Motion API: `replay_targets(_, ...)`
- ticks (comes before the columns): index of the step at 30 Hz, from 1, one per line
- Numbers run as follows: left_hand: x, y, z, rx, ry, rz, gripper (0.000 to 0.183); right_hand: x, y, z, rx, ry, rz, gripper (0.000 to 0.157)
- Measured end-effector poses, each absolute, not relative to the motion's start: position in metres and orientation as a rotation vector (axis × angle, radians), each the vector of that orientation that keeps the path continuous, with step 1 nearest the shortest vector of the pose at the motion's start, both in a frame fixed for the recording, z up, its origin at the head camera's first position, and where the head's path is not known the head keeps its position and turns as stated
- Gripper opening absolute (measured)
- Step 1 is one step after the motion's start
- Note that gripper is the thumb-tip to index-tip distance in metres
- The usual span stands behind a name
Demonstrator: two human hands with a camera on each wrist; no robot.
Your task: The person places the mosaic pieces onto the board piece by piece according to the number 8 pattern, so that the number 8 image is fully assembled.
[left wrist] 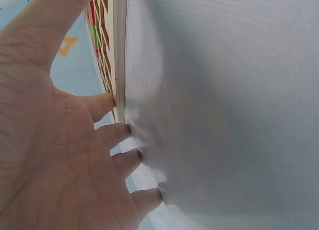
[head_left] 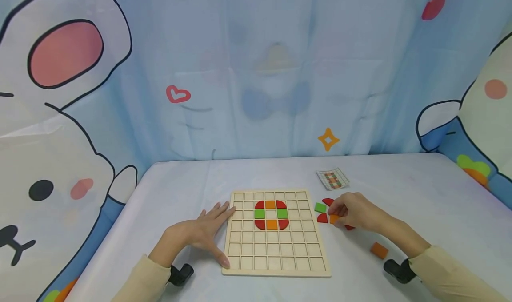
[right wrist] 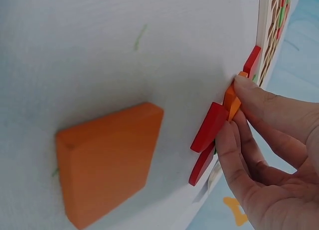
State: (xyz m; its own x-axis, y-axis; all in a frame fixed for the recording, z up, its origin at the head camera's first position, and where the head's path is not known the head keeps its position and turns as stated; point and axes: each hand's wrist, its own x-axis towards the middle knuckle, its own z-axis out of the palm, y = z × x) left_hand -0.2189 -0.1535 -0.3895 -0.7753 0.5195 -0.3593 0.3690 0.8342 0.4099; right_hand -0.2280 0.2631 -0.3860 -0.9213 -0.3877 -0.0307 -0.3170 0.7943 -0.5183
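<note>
A wooden grid board (head_left: 276,251) lies on the table. In its upper part, rounded red corner tiles (head_left: 260,224), orange squares (head_left: 272,224) and green squares (head_left: 282,214) form a ring around one bare cell. My left hand (head_left: 198,232) rests at the board's left side with fingers spread, thumb near the lower corner and index finger at the edge. Right of the board, my right hand (head_left: 358,211) pinches an orange square tile (right wrist: 231,99) between thumb and fingers. Close around it lie red rounded tiles (right wrist: 209,126) and a green square (head_left: 320,207).
A separate orange block (head_left: 379,250) lies nearer the right wrist, large in the right wrist view. Behind the loose tiles is a small card (head_left: 333,179) printed with a coloured grid pattern. A blue cartoon curtain (head_left: 264,115) hangs behind the white table (head_left: 192,182).
</note>
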Motion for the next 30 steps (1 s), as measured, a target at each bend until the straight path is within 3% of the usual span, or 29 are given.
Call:
replay_targets(15, -0.218, -0.153, -0.387, 0.650, 2.538, 0.433, 0.132, -0.229, 0.260, -0.383, -0.493, 2.834, -0.804, 0.017)
replay_targets(30, -0.219, -0.153, -0.388, 0.657, 2.537, 0.427, 0.133, -0.218, 0.269, -0.390, -0.644, 2.891, -0.926, 0.025)
